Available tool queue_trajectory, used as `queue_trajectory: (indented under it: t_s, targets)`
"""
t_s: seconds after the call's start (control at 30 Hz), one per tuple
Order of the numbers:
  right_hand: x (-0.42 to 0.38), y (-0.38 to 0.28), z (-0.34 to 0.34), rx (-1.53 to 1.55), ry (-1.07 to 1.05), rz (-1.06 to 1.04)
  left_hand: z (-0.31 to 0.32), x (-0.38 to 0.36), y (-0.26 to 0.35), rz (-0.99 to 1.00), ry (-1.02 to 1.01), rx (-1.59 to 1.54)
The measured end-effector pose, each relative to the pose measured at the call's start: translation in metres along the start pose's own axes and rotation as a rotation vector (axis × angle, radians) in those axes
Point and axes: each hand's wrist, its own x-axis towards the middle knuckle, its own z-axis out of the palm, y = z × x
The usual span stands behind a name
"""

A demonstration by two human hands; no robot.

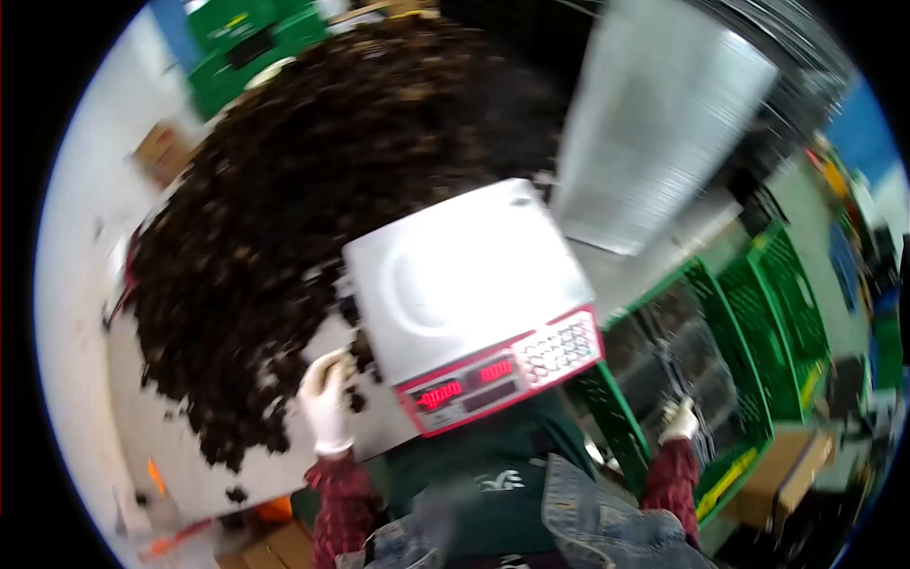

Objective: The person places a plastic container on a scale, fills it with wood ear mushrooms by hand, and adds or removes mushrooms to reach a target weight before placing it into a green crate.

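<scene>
A large heap of dark dried pieces (313,190) covers the metal table (190,455). My left hand (327,396), in a white glove, rests at the heap's near edge beside the scale, fingers curled on a few dark pieces. A digital scale (469,294) with a bare steel platter and red display sits in front of me. My right hand (679,419), also gloved, reaches down to the right into a green crate (730,313) and touches clear packets stacked inside; whether it grips one I cannot tell.
A tall stack of shiny foil trays (654,123) stands behind the scale. More green crates (801,303) line the right side, and others (246,47) sit at the back left. A cardboard box (787,469) lies on the floor at right. An orange tool (156,474) lies at the table's near left.
</scene>
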Motion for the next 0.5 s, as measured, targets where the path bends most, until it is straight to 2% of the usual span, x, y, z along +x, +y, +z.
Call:
queue_trajectory:
  t_s: [0.03, 0.07, 0.1, 0.13, 0.17, 0.2, 0.23, 0.27, 0.3, 0.33, 0.37, 0.43, 0.47, 0.5]
  targets:
    - [-0.052, -0.028, 0.031, 0.025, 0.029, -0.139, -0.006, 0.009, -0.016, 0.085, 0.011, 0.079]
    - [-0.030, -0.030, 0.040, 0.062, 0.058, -0.318, -0.010, 0.018, -0.020, 0.169, 0.013, 0.167]
    - [-0.070, -0.067, 0.064, 0.112, -0.011, -0.352, -0.010, 0.029, -0.020, 0.248, 0.001, 0.254]
    - [-0.080, -0.096, 0.070, -0.058, -0.123, -0.571, -0.009, 0.042, -0.019, 0.256, -0.011, 0.264]
    - [-0.116, -0.140, 0.093, -0.053, -0.215, -0.625, -0.009, 0.060, -0.017, 0.263, -0.031, 0.271]
    - [-0.169, -0.177, 0.119, -0.081, -0.269, -0.898, -0.010, 0.087, -0.021, 0.471, -0.001, 0.428]
    - [-0.225, -0.220, 0.148, -0.130, -0.149, -0.968, -0.011, 0.115, -0.023, 0.678, 0.020, 0.584]
    - [-0.240, -0.257, 0.157, -0.182, -0.185, -1.114, -0.012, 0.142, -0.023, 0.625, 0.049, 0.685]
    - [-0.265, -0.286, 0.170, -0.266, -0.088, -1.414, -0.013, 0.163, -0.022, 0.572, 0.078, 0.782]
    - [-0.267, -0.323, 0.176, -0.386, 0.031, -1.736, -0.009, 0.174, -0.020, 0.390, 0.143, 0.947]
    - [-0.307, -0.344, 0.205, -0.209, 0.111, -1.871, -0.006, 0.182, -0.019, 0.200, 0.206, 1.104]
    - [-0.339, -0.408, 0.237, -0.061, 0.386, -2.539, -0.012, 0.194, -0.035, -0.021, 0.097, 1.143]
    - [-0.350, -0.431, 0.248, -0.058, 0.378, -2.541, -0.012, 0.190, -0.030, -0.029, -0.002, 1.167]
    - [-0.360, -0.451, 0.258, -0.199, 0.491, -2.663, -0.012, 0.186, -0.024, -0.038, -0.102, 1.188]
